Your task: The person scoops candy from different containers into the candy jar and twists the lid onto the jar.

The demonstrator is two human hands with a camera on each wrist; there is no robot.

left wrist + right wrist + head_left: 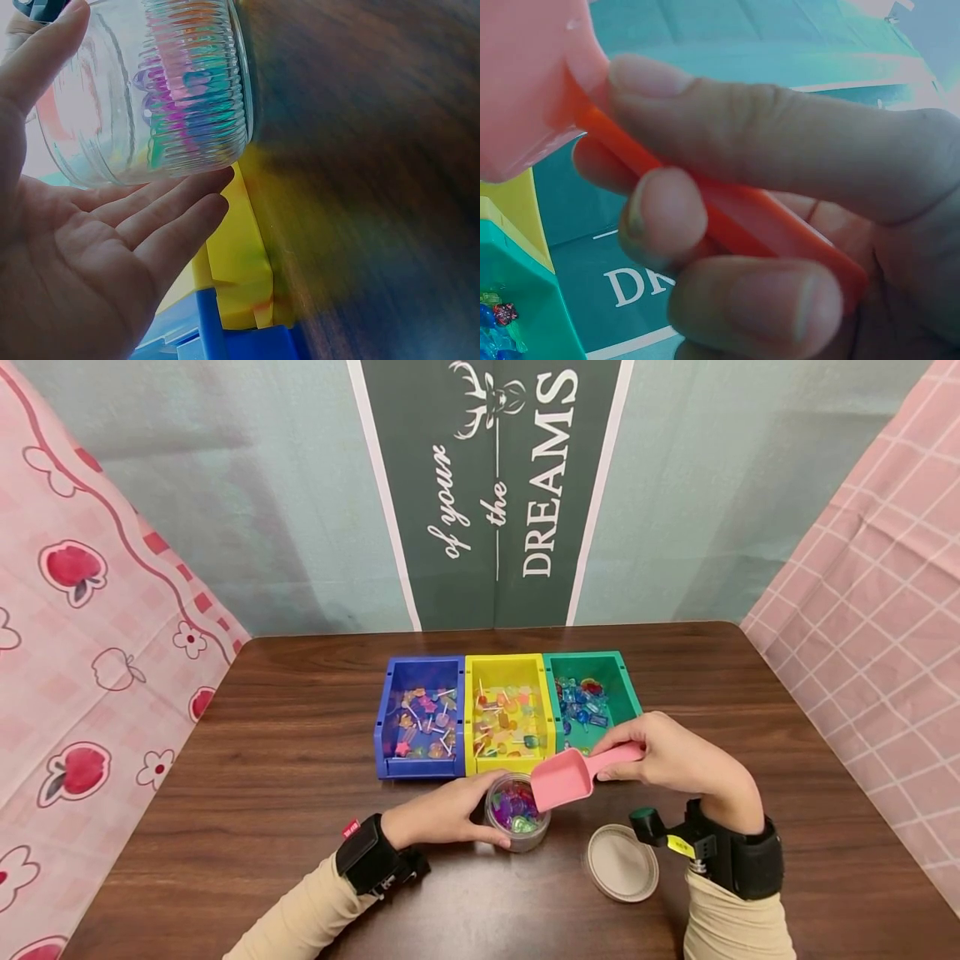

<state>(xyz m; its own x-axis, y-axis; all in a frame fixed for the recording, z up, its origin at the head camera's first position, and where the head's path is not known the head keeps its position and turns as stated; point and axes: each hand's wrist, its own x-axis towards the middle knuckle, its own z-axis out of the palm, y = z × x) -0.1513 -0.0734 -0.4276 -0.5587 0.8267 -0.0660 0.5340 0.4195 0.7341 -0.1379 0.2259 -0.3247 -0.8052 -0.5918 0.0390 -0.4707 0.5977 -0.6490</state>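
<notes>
My left hand (444,815) holds a clear ribbed jar (529,841) on the table, thumb on one side and fingers along the other. Colourful translucent pieces, purple, green and red among them, lie inside the jar (196,94). With my right hand (666,755) I grip the handle of a pink scoop (562,778). Its blade hangs tilted over the jar's right rim, and no pieces show in it. In the right wrist view, thumb and fingers wrap the scoop's handle (739,214). A round pale lid (622,863) lies on the table to the right of the jar.
Behind the jar stand three joined bins: blue (420,767), yellow (510,766) and green (618,697). Blue and yellow hold lollipop-like and small coloured pieces; green holds mostly blue gem-like pieces. Cloths hang behind the brown table (300,718) and at both sides.
</notes>
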